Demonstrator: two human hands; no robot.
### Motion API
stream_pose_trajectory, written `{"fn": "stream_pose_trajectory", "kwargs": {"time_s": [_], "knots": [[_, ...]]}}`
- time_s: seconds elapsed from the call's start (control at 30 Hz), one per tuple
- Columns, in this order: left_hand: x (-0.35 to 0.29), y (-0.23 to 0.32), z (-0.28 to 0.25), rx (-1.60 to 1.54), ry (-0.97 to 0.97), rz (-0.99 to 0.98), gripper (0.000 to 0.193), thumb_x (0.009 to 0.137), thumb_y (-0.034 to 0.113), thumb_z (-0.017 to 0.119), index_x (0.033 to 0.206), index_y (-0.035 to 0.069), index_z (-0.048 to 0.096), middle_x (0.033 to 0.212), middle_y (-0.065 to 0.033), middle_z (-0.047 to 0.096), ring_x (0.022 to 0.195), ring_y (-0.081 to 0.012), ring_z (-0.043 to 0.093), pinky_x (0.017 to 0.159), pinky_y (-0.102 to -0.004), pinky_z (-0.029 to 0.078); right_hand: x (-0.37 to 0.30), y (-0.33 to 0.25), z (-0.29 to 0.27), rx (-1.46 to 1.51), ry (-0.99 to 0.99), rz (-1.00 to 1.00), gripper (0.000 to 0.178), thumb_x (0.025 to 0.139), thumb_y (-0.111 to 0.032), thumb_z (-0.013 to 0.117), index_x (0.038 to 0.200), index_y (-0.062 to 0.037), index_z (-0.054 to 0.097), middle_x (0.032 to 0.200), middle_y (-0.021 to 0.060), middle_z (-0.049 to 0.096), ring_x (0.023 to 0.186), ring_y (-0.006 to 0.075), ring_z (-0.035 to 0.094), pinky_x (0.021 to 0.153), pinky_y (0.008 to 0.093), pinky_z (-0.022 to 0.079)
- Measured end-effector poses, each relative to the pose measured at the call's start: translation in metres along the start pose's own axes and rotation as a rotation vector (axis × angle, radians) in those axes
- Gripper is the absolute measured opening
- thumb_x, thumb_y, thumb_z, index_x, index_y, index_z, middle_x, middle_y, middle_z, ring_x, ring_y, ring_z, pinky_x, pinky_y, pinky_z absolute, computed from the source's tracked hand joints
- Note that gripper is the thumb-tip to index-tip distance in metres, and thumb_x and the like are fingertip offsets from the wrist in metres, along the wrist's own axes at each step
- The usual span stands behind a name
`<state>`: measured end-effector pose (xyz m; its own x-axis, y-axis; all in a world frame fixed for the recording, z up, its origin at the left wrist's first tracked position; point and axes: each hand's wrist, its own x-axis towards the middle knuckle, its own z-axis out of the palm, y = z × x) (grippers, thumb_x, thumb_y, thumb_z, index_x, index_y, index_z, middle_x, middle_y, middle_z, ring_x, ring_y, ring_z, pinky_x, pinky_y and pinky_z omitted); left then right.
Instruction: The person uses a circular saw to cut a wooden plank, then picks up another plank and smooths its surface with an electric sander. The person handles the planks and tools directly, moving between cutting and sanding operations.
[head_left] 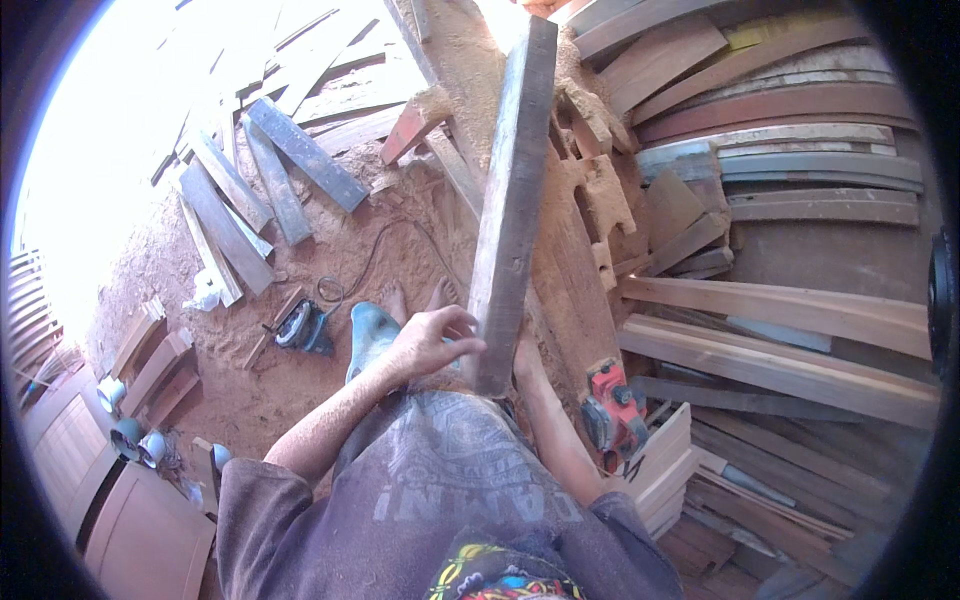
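A long, thick wooden beam [510, 200] runs from close to my waist away to the far top, its side faces weathered grey and brown. My right hand [522, 352] is at the right side of its near end and grips it there, with most of the fingers hidden behind the wood. My left hand [432, 345] is just left of the same end, fingers bent and apart, holding nothing. The fingertips come close to the beam's left edge; whether they touch it I cannot tell.
A red power planer [615, 410] rests at the right beside stacked boards [660, 470]. Long planks [790, 315] fill the right side. On the dusty floor at left are a blue-black power tool [300, 328] with a cord, and loose boards [300, 150]. Wooden panels [150, 530] stand lower left.
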<state>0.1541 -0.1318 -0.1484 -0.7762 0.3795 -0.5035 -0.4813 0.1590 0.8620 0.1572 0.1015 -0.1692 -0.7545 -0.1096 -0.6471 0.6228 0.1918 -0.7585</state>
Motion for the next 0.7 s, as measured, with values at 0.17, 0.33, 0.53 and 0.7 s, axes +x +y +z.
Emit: {"fn": "stream_pose_trajectory", "kwargs": {"time_s": [0.17, 0.33, 0.53, 0.7], "knots": [[0.024, -0.059, 0.020, -0.340, -0.085, -0.220, 0.086, 0.102, 0.051, 0.070, 0.162, 0.000, 0.034, 0.161, -0.0211, 0.045, 0.145, -0.0283, 0.049, 0.113, -0.0442, 0.047, -0.047, -0.055, 0.019, -0.244, 0.111, -0.256, 0.072, 0.100, -0.033, 0.072, 0.156, -0.0005, 0.042, 0.147, 0.0165, 0.057, 0.136, 0.0286, 0.056, 0.116, 0.0436, 0.043], [0.030, -0.032, 0.023, -0.111, -0.048, -0.203, 0.077, 0.088, 0.055, 0.083, 0.134, -0.003, 0.062, 0.115, -0.0185, 0.073, 0.106, -0.0273, 0.071, 0.090, -0.0407, 0.058, -0.045, -0.046, -0.014, -0.100, 0.033, -0.122, 0.083, 0.086, -0.023, 0.082, 0.155, 0.0006, 0.043, 0.146, 0.0180, 0.058, 0.136, 0.0293, 0.056, 0.114, 0.0439, 0.045], [0.025, -0.010, 0.026, -0.058, 0.089, -0.113, 0.056, 0.080, 0.042, 0.092, 0.113, 0.001, 0.071, 0.094, -0.0149, 0.076, 0.089, -0.0235, 0.073, 0.080, -0.0400, 0.057, -0.033, 0.001, -0.050, 0.269, 0.067, 0.047, 0.074, 0.090, -0.033, 0.070, 0.151, 0.0033, 0.048, 0.143, 0.0163, 0.059, 0.130, 0.0291, 0.058, 0.113, 0.0407, 0.043], [0.022, -0.032, 0.024, -0.096, 0.098, -0.185, 0.061, 0.082, 0.046, 0.091, 0.114, -0.002, 0.070, 0.103, -0.0153, 0.077, 0.097, -0.0246, 0.074, 0.088, -0.0383, 0.058, -0.032, -0.014, -0.026, 0.181, 0.070, -0.032, 0.070, 0.092, -0.032, 0.068, 0.151, 0.0020, 0.049, 0.142, 0.0154, 0.059, 0.129, 0.0281, 0.058, 0.113, 0.0404, 0.044]]}}
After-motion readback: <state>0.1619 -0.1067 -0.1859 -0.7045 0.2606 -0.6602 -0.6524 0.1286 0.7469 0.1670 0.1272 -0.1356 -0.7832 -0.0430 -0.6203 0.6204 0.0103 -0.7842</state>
